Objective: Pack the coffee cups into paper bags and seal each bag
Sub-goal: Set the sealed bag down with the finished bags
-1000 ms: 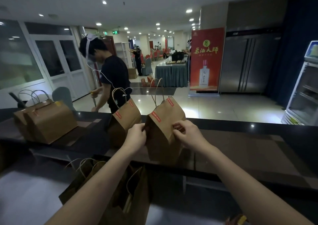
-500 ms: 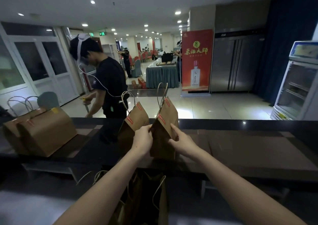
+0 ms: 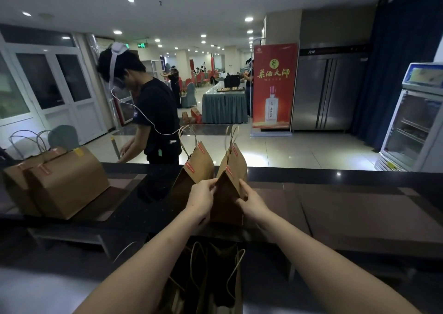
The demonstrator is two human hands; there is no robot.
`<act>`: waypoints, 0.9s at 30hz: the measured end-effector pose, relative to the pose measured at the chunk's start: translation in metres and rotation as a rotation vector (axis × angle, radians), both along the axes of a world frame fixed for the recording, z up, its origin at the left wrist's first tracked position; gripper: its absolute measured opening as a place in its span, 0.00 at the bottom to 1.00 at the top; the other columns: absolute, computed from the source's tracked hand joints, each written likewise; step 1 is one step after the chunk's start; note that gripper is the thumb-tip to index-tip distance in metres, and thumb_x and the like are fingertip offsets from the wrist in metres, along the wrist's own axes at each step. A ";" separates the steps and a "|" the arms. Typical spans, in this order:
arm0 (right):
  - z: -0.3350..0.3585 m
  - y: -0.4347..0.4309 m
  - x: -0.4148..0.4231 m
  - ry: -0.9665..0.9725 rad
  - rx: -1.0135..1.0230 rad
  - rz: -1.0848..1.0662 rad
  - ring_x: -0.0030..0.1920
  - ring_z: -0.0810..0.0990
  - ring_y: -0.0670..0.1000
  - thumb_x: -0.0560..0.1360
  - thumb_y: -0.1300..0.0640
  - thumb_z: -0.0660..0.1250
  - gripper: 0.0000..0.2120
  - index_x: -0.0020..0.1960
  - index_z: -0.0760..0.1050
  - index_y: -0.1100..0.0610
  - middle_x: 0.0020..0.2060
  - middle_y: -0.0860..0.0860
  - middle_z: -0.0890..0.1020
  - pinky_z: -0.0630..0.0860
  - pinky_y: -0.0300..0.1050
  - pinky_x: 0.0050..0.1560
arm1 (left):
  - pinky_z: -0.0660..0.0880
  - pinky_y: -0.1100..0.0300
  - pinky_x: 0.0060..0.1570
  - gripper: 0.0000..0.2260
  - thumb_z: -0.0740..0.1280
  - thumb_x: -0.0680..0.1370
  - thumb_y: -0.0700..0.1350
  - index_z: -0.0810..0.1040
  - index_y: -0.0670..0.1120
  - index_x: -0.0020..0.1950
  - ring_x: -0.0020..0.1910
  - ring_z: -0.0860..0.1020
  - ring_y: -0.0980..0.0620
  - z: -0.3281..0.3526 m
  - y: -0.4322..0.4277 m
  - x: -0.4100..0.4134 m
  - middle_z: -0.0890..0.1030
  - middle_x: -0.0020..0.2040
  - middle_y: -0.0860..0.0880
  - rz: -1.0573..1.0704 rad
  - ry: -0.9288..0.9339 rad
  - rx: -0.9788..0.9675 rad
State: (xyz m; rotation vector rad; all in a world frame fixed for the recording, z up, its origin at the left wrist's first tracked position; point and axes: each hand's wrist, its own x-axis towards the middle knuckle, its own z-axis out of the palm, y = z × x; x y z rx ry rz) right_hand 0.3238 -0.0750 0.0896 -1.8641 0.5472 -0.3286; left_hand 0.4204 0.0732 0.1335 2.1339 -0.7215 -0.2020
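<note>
The centre paper bag is brown kraft paper, matt and faintly creased, closed with smooth red sticker strips. The bag just left of it and the bags at far left show the same dull paper. The table is dark and polished like stone, with ceiling lights mirrored along its far edge. The floor beyond is glossy tile. The tall refrigerator is brushed metal, the far table skirt pleated cloth, and the display cooler at right has a glass door
</note>
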 end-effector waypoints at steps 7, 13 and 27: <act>-0.004 0.003 0.015 -0.005 0.005 -0.040 0.76 0.70 0.58 0.83 0.56 0.68 0.32 0.82 0.60 0.48 0.77 0.53 0.69 0.77 0.58 0.69 | 0.77 0.51 0.67 0.15 0.64 0.86 0.43 0.79 0.46 0.72 0.65 0.80 0.47 -0.004 0.013 0.012 0.83 0.63 0.46 0.111 -0.162 -0.046; -0.009 0.007 0.020 -0.040 0.081 -0.033 0.71 0.74 0.57 0.82 0.57 0.69 0.30 0.81 0.62 0.49 0.75 0.54 0.72 0.82 0.52 0.61 | 0.80 0.48 0.63 0.15 0.65 0.85 0.44 0.79 0.46 0.72 0.60 0.82 0.49 -0.004 0.025 0.013 0.83 0.62 0.46 0.126 -0.167 -0.051; -0.016 -0.001 0.012 -0.038 0.123 0.002 0.68 0.76 0.55 0.81 0.56 0.71 0.26 0.76 0.68 0.52 0.67 0.52 0.76 0.80 0.58 0.66 | 0.80 0.48 0.63 0.16 0.63 0.86 0.48 0.76 0.47 0.72 0.63 0.80 0.49 0.001 0.040 -0.010 0.82 0.63 0.47 0.107 -0.051 -0.094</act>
